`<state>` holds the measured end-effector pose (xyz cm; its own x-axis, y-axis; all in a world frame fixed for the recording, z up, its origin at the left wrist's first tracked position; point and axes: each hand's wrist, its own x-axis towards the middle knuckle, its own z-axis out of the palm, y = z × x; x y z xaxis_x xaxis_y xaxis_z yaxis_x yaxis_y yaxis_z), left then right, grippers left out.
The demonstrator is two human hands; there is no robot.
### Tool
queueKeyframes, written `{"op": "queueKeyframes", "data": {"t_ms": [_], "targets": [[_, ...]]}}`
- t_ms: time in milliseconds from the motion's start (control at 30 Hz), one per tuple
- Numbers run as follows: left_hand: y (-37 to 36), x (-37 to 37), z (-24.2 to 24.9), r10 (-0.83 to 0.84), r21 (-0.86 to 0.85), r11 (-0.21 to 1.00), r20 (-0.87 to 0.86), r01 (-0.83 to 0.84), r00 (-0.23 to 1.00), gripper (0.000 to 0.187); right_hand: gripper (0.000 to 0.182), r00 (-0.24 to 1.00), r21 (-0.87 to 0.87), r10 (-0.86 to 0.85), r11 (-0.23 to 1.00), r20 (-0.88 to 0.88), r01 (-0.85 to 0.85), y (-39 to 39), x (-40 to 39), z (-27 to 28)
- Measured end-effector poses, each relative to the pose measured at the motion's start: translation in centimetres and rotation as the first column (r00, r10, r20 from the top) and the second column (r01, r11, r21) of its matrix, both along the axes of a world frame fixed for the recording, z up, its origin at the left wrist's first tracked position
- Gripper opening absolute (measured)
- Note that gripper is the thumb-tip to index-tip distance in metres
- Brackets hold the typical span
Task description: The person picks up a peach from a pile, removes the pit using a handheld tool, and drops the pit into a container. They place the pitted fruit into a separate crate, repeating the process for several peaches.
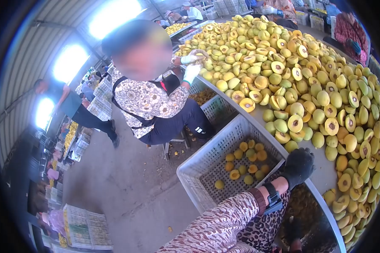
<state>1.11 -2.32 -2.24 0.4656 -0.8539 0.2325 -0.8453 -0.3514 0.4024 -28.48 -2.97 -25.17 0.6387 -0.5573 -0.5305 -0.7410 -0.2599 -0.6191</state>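
Note:
My left hand (pixel 299 167), in a black glove with a watch at the wrist, is closed at the metal table's edge (pixel 321 195), beside the heap of halved yellow-green fruit (pixel 294 123). Whatever it holds, if anything, is hidden. Left of it, a grey plastic crate (pixel 198 170) has several fruit halves (pixel 242 169) at its bottom. Low in the view, my right hand (pixel 294 230), also dark-gloved, is in shadow below the table edge, near dark, yellowish contents; its fingers cannot be made out.
Across the crate sits a co-worker in a floral top (pixel 150 99), with gloved hands at the heap's far-left edge. Another person (pixel 78 103) stands farther left. More workers and stacked crates (pixel 88 227) line the hall. A second crate (pixel 217 109) adjoins the grey one.

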Motion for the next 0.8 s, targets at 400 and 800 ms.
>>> {"op": "queueKeyframes", "data": {"t_ms": [400,800], "targets": [[0.0,-0.1,-0.1,0.021,-0.009,1.000,0.029,-0.021,0.999,0.026,0.026,0.963,-0.164,-0.062,0.980,0.263,0.108,0.7,0.0,-2.8],[-0.1,-0.1,-0.7,0.014,-0.023,1.000,0.047,-0.013,0.999,0.025,0.023,0.973,-0.288,0.056,0.958,0.225,0.011,0.9,0.4,-1.7]]}}
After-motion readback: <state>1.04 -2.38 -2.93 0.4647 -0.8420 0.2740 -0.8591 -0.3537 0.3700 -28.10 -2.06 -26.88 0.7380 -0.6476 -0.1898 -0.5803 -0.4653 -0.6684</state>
